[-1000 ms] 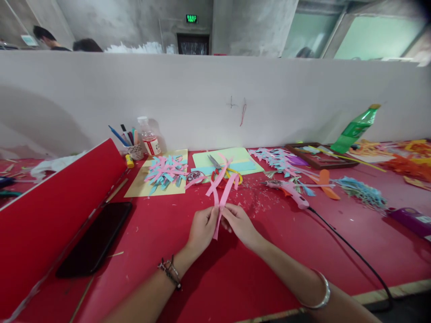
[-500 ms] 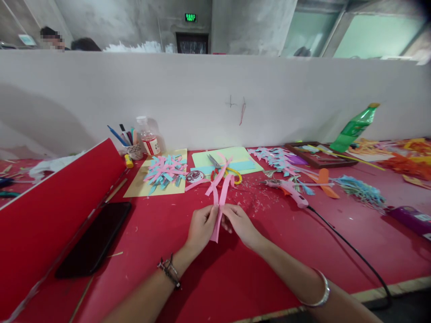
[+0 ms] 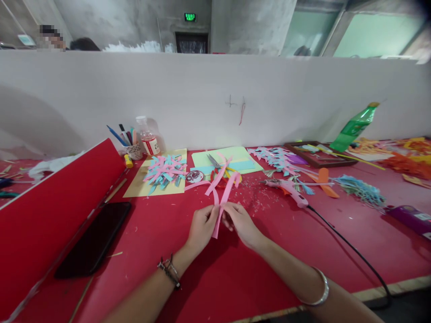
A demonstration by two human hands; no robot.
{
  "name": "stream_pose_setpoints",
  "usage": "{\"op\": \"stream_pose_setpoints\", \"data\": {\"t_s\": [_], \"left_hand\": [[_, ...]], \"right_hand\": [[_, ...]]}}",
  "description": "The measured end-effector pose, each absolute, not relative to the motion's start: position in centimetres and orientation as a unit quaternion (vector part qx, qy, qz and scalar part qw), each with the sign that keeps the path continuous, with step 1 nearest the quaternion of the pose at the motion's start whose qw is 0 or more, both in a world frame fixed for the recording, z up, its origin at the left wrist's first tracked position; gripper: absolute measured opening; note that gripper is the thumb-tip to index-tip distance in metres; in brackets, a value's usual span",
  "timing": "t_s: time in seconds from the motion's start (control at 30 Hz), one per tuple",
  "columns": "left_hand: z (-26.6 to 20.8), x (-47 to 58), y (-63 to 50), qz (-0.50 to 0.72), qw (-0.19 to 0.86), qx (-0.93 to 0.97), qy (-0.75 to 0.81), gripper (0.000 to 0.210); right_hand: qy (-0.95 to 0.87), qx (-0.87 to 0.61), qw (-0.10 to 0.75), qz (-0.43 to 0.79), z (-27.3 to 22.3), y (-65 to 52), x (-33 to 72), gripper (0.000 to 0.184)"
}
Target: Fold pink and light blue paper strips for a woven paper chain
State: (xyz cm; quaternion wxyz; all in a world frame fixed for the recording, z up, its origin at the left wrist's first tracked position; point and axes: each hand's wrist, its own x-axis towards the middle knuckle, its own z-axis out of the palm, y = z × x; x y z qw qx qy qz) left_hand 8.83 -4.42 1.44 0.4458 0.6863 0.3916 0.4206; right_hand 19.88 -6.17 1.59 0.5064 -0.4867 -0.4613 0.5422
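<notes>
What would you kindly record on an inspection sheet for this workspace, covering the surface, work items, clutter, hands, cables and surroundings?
Surface: flat red tabletop, small pale scraps scattered near the middle.
Work items: narrow pink paper strips, spreading apart beyond the grip.
Clutter: grey metal-bladed scissors, rectangular black phone, green plastic bottle.
Hands: bare left hand and bare right hand, close together, both pinching the strips.
Cables: black cord, running from a pink plastic glue gun past the near table edge.
Surroundings: white upright partition behind; people's heads and a lit green exit sign beyond.
</notes>
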Motion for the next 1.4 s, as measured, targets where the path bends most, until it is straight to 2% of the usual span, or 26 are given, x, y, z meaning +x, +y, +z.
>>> {"op": "stream_pose_setpoints", "data": {"t_s": [0.33,0.6,0.93,1.17,1.4], "left_hand": [[1.64,8.69,-4.84,0.438,0.454,0.665,0.4,0.042],[1.4,8.85,-4.49,0.417,0.437,0.697,0.387,0.038],[1.51,8.72,-4.63,0.433,0.416,0.684,0.414,0.038],[1.34,8.79,-4.44,0.419,0.418,0.697,0.404,0.035],[1.63,8.75,-4.76,0.429,0.464,0.666,0.397,0.037]], "right_hand": [[-0.487,-0.493,0.459,0.556,1.66,-6.3,19.52,0.028],[-0.456,-0.483,0.52,0.537,1.47,-5.98,19.76,0.028],[-0.498,-0.496,0.467,0.537,1.85,-6.28,19.66,0.029],[-0.486,-0.485,0.505,0.523,1.36,-6.07,19.87,0.027],[-0.51,-0.48,0.459,0.546,1.93,-6.32,19.65,0.031]]}}
